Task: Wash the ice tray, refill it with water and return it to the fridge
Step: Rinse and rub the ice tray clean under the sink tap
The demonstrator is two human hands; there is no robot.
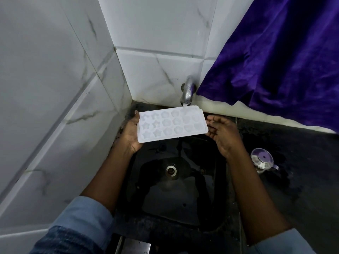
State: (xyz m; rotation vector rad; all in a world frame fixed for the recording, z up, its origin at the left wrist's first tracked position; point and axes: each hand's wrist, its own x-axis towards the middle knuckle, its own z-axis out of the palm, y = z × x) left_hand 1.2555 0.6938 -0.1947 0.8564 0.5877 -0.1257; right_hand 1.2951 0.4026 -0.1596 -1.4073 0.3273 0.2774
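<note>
A white ice tray (171, 124) with star and flower shaped cells is held level over the black sink (216, 180). My left hand (130, 133) grips its left end, thumb on the rim. My right hand (222, 133) is at the tray's right end, fingers curled beside and under its corner; whether it bears the tray I cannot tell. Water runs from the chrome tap (187, 92) onto the tray's far right corner.
White marble-look tiled walls close in on the left and behind the sink. A purple curtain (275, 61) hangs at the right over the dark counter (302, 162). A small steel and glass cup (262, 160) stands on the counter right of the sink. The drain (171, 170) lies below the tray.
</note>
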